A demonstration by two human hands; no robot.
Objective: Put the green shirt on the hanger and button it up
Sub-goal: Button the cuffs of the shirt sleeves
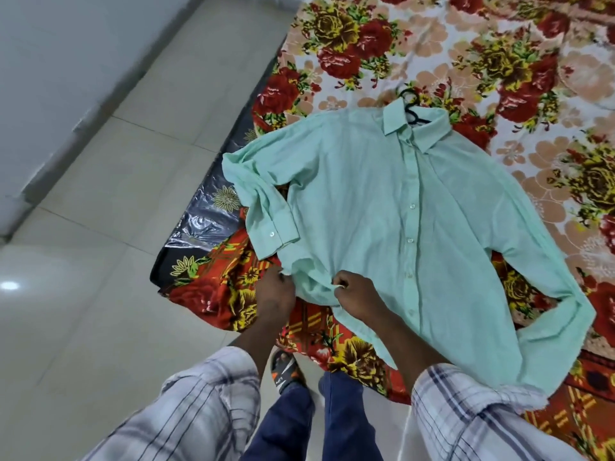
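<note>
The green shirt (382,201) lies flat and front-up on the flowered bed cover, its collar at the far end. A black hanger (412,106) sticks out of the collar with only its hook showing. The placket looks closed, with several white buttons down it. My left hand (278,291) pinches the shirt's hem at the near left corner. My right hand (356,294) grips the hem fabric just to the right of it. The left sleeve is folded over the body and the right sleeve trails toward the near right.
The bed with the flowered blanket (499,61) fills the right and far side, and its edge drops to a tiled floor (116,194) on the left. A dark plastic-wrapped mattress corner (203,221) shows below the cover. My legs and a sandal (286,371) are by the bed.
</note>
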